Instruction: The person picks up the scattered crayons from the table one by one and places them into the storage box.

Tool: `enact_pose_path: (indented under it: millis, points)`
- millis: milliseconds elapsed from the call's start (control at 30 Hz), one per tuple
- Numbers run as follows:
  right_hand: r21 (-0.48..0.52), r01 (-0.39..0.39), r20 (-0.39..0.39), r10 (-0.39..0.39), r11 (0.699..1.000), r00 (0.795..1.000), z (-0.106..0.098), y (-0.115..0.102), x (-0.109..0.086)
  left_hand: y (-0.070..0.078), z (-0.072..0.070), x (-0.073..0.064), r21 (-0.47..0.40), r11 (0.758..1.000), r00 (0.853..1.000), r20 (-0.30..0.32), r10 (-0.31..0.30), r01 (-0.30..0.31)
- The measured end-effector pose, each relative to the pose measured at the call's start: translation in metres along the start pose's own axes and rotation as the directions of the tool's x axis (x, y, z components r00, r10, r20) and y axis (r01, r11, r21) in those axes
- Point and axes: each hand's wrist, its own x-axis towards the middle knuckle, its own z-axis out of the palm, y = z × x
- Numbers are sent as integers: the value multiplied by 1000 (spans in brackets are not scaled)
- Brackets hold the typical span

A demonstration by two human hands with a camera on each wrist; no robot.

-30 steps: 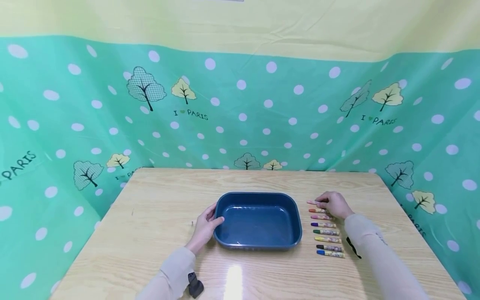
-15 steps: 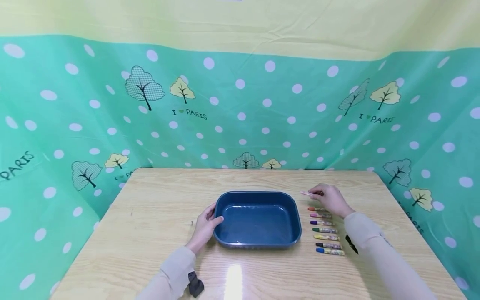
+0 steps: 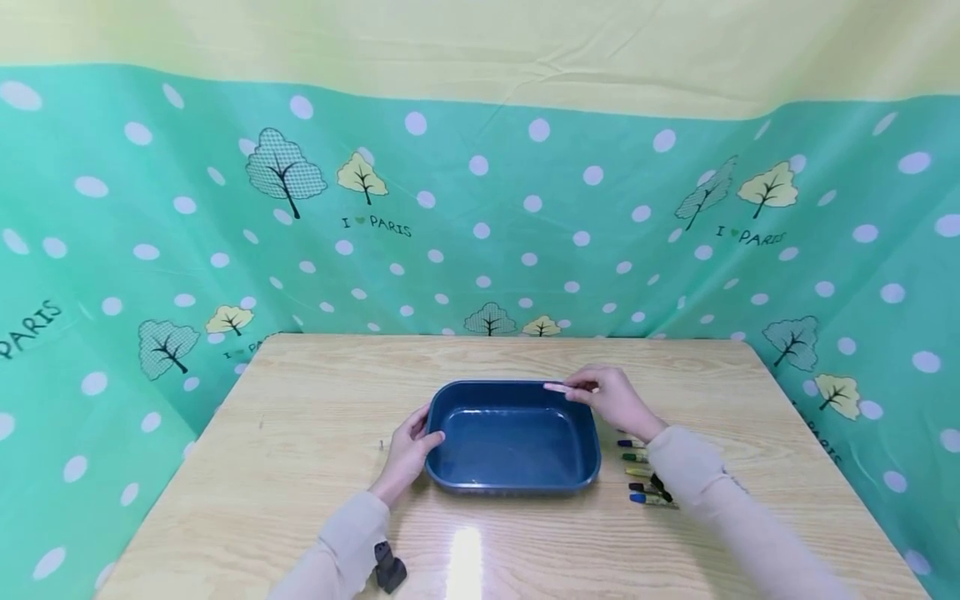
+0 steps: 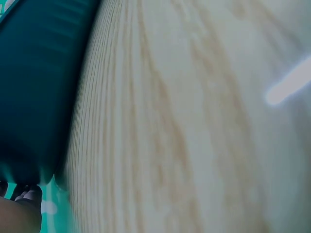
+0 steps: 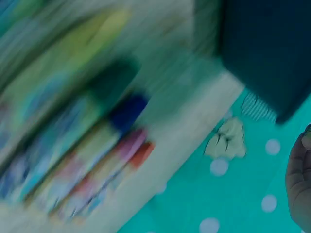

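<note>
Pinching a pale pink crayon (image 3: 555, 387), the right hand (image 3: 611, 402) has its grip closed, thumb and fingers meeting on the crayon's right part while the other end sticks out to the left. The crayon is at the far rim of a dark blue tray (image 3: 517, 486), near the far right corner; how high it is above the rim cannot be told. The left hand (image 3: 407, 450) holds the tray's left side, its grip closed on the wall with the thumb over the rim. In the left wrist view, that hand shows only partly, at the lower left under the tray.

Right of the tray, partly covered by the right sleeve (image 3: 693, 471), more crayons lie in a row, tips toward the tray. Nearest the person is a blue crayon (image 3: 638, 497), then a black crayon (image 3: 640, 487), a yellow crayon (image 3: 637, 472), a green crayon (image 3: 633, 457) and a purple crayon (image 3: 627, 443). The blurred right wrist view adds a pink crayon (image 5: 132, 144) and an orange crayon (image 5: 142, 154) at the far end.

The bench (image 3: 330, 383) has pale wood grain and a streak of glare (image 3: 465, 558). A black strap piece (image 3: 389, 568) shows beside the left sleeve (image 3: 341, 542). Behind and at both sides hangs a green cloth (image 3: 450, 200) with pale dots, trees and "PARIS" lettering.
</note>
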Motion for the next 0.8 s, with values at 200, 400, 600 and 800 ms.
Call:
enact_pose_path:
  millis: [200, 400, 600, 800]
  points:
    - [76, -38, 63, 33, 996, 997, 29, -14, 8, -1, -2, 0, -11, 1000, 1000, -2, 7, -7]
    - [65, -118, 87, 112, 991, 990, 57, -17, 16, -2, -1, -1, -3, 1000, 1000, 7, 16, -16]
    - [22, -137, 112, 133, 990, 985, 73, -16, 21, -3, -1, -2, 2, 1000, 1000, 2, 6, -6]
    - [-24, -136, 120, 138, 990, 983, 77, -13, 22, -1, 0, -1, -9, 1000, 1000, 12, 26, -26]
